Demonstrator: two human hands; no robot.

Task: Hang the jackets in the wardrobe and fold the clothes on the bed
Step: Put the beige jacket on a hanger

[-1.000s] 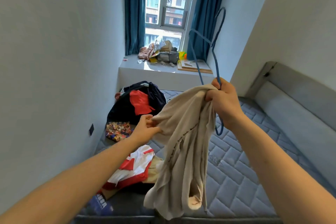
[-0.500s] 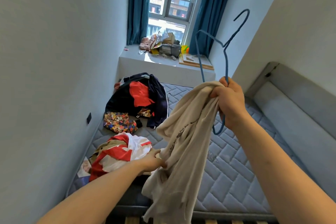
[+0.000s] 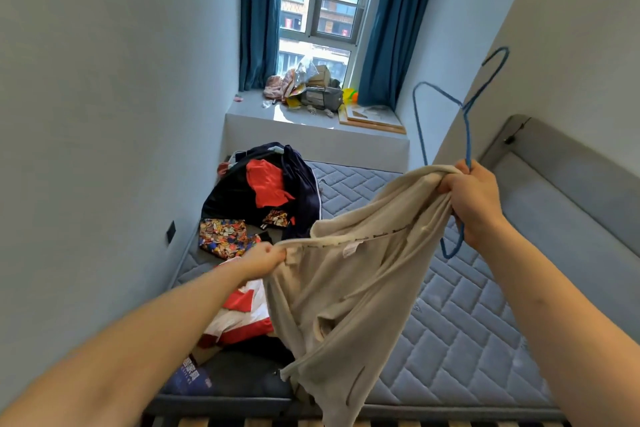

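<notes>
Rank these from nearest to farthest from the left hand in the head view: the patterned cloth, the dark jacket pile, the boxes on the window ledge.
Measured from the left hand:
1. Patterned cloth, just beyond it, by the wall.
2. Dark jacket pile, farther up the bed.
3. Boxes, on the ledge under the window.

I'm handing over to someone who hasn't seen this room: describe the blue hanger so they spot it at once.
Start at the grey padded headboard along the bed's right side. In front of it the right hand is raised, gripping a beige garment bunched at its top. The blue hanger sticks up from that same grip, its hook against the pale wall: thin bare wire, the only blue thing not made of cloth.
</notes>
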